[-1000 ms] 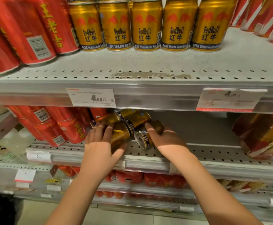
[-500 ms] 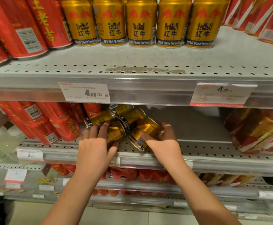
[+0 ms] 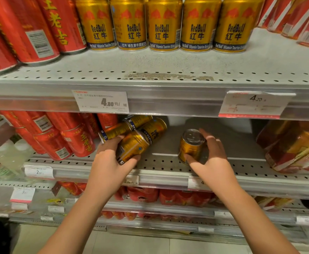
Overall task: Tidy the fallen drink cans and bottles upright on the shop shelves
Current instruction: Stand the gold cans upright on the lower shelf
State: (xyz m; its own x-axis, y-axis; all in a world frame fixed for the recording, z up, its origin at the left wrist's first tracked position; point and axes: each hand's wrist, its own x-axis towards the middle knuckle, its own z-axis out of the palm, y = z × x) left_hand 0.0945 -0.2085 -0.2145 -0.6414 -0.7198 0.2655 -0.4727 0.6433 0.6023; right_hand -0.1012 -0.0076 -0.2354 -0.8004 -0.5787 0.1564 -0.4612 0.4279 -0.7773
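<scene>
Right hand (image 3: 212, 158) clasps a gold can (image 3: 191, 145) upright at centre frame, apparently steadying it; left hand (image 3: 109, 162) grasps a toppled can (image 3: 133, 146), presumably next

One view: wide-angle cam on my head, facing forward and down. Close in on the middle shelf (image 3: 168, 162), mid-frame; top shelf (image 3: 168, 65) fills the upper part, floor (image 3: 131, 242) shows at bottom edge.

gold can (image 3: 191, 146): upright, mid-shelf | fallen gold cans (image 3: 153, 130): four, piled on sides, left of it
</scene>
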